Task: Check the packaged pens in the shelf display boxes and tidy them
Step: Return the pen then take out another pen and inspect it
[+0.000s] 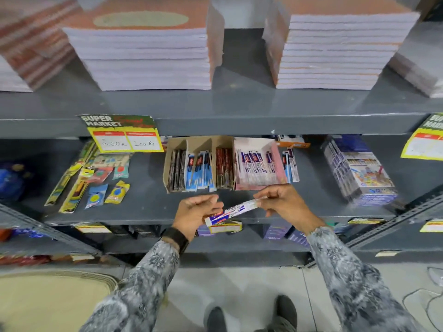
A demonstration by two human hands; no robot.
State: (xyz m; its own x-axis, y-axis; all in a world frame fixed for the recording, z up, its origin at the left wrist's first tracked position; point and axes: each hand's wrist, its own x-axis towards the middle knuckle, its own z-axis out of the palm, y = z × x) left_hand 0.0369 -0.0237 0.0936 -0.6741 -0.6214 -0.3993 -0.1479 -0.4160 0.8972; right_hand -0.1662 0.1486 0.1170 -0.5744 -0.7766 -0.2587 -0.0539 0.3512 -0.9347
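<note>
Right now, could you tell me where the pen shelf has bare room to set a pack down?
Bare shelf lies between the loose packets and brown display box, and between the small pen packs and purple box. The boxes themselves are crowded.

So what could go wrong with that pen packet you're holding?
Both hands, left hand and right hand, hold the pen packet by its ends over the shelf edge, so it might slip to the floor. It could also go back into the wrong compartment of the cardboard box.
</note>
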